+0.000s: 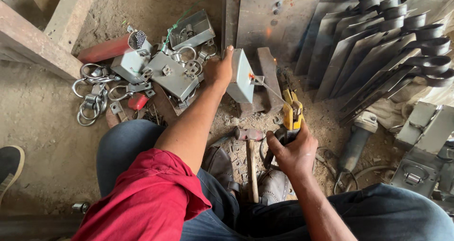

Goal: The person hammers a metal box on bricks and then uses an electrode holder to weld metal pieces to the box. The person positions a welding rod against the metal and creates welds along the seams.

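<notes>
Left hand (218, 71) gripping grey metal box (241, 75), holding it upright on steel block (267, 78). Right hand (292, 151) clasping yellow electrode holder (292, 114), rod tip glowing orange against box side. Hammer (250, 151) lying between shoes. Angle grinder (357, 139) resting just right. Boxes and rings (142, 75) piling left.

A dusty, sandy earthen floor (42, 127) strewn with grit and small debris fills the scene under soft, even daylight. Rough, weathered wooden beams (52, 28) cross the upper left corner. A rust-stained upright steel sheet (274, 19) stands at the top.
</notes>
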